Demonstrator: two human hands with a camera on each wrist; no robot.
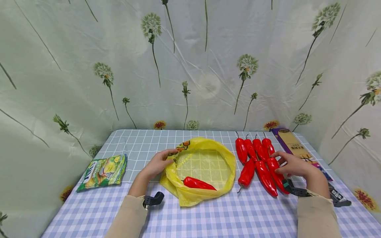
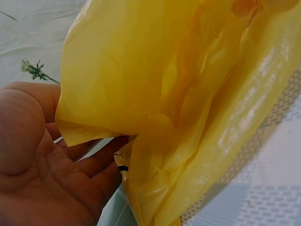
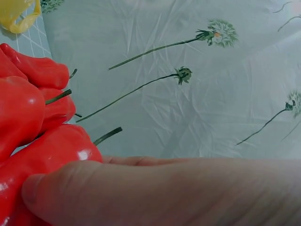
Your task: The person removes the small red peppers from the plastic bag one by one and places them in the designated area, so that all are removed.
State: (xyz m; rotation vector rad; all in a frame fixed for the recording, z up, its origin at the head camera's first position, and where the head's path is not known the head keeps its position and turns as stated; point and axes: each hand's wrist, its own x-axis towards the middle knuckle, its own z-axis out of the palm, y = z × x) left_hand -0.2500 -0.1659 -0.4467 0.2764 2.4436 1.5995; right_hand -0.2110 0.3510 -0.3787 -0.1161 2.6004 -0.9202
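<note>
A yellow plastic bag [image 1: 229,165] lies with its mouth spread wide, and one red pepper [image 1: 197,183] sits inside near its front rim. At the bag's left rim, my left hand [image 1: 157,164] holds the plastic, its fingers partly hidden behind the film [image 2: 108,84] in the left wrist view. Several glossy red peppers [image 1: 247,173] with green stems lie in two rows to the bag's right. My right hand [image 1: 293,164] grips the rightmost front pepper [image 1: 274,168]; in the right wrist view the thumb presses along its side [image 3: 61,146] and the other fingers are mostly hidden.
A green Lay's chip bag [image 1: 105,170] lies at the left. Behind my right hand is a purple and tan package [image 1: 293,142], and a dark object [image 1: 337,196] sits beside the right wrist. A flower-print curtain [image 1: 208,82] hangs behind the checked tablecloth [image 1: 226,218].
</note>
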